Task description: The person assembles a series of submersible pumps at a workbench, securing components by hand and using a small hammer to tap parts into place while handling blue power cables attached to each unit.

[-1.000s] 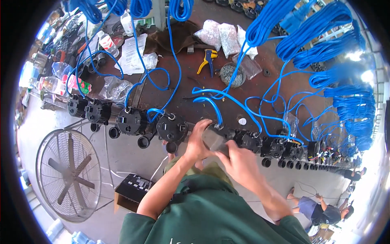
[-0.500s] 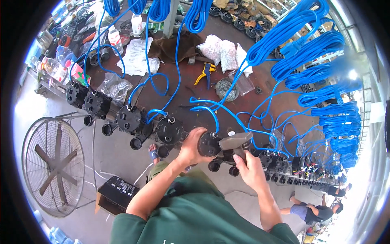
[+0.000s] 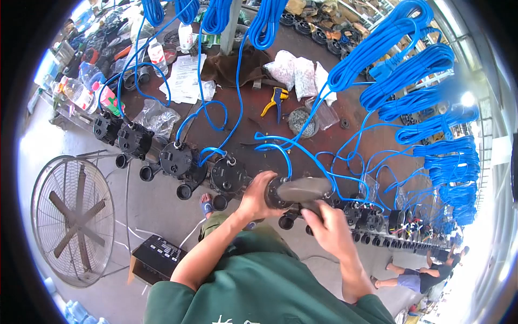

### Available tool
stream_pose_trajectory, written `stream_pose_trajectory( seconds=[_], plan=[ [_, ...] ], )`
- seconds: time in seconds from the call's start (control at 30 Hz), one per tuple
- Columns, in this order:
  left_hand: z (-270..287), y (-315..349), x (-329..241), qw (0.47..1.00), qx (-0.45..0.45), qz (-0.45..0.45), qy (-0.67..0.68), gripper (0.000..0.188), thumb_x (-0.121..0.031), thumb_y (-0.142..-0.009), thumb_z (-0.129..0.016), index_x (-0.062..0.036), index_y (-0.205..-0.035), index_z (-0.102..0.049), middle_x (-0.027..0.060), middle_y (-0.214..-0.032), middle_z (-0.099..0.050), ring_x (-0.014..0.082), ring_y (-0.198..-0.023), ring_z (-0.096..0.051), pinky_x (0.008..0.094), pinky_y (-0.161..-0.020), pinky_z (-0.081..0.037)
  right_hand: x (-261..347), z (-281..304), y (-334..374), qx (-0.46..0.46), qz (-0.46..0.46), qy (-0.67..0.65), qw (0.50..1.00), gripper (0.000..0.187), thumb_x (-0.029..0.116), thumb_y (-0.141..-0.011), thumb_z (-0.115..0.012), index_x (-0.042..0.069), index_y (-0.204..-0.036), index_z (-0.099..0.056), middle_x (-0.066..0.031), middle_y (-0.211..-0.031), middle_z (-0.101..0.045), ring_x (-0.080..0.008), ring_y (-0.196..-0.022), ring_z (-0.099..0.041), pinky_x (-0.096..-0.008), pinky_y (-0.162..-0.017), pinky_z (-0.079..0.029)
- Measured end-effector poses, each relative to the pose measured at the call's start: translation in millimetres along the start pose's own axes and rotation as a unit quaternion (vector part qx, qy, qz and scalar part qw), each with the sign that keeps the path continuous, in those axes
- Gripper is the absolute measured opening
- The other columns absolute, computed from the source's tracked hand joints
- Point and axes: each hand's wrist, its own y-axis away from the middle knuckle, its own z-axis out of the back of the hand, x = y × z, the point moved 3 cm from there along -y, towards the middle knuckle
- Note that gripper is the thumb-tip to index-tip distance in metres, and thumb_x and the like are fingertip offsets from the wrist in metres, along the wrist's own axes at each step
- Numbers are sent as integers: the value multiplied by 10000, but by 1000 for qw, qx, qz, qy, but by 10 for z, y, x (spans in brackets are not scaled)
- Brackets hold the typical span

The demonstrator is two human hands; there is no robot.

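We see the left hand curled round the left side of a black housing, thumb and fingers clasping it at the table's near edge, in a row of similar parts. We see the right hand closed round the handle of a hammer; its blurred head overlaps the housing's right side, and we can't tell if they touch. A blue cord rises from behind the housing. Left of it we get another black part with its own cord. On the brown table beyond, we note yellow-and-blue pliers near a bowl of small grey pieces, plus filled plastic bags. A fan stands at lower left.
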Motion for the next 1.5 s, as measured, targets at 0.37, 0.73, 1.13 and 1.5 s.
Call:
stream_pose_trajectory(
  seconds=[0.37,0.73,1.13,1.5],
  plan=[
    [-10,0,4,999,11,-31,-35,1045,-340,-527,-997,-16,-1390,-504,213,-1377,-571,422,-1294,-576,497,-1113,-475,-342,26,-21,-45,-2,23,999,338,289,-1042,-674,-45,-1071,-628,-212,-652,-633,-371,-549,-639,-446,-522,-452],
    [-21,-64,24,999,39,-8,12,1161,-286,-415,-1018,-33,-1426,-507,223,-1438,-542,419,-1346,-549,489,-1142,-462,-349,-356,-84,-21,27,15,999,291,262,-992,-723,-13,-1038,-640,-242,-702,-646,-431,-627,-656,-483,-570,-484],
    [-75,-159,-107,998,53,-6,-22,1079,-263,-554,-1001,-5,-1441,-442,185,-1338,-583,313,-1209,-621,440,-1066,-509,-722,-114,168,-90,-37,4,995,326,288,-1026,-676,-29,-1065,-609,-197,-691,-667,-405,-634,-678,-466,-547,-466],
    [-464,974,744,842,108,516,116,575,-185,-774,-903,-33,-1239,-600,80,-1040,-678,193,-878,-673,338,-734,-541,-1258,-325,894,-171,-93,-309,931,188,177,-1042,-673,10,-972,-620,10,-677,-566,-57,-561,-521,-247,-506,-420]
  ],
)
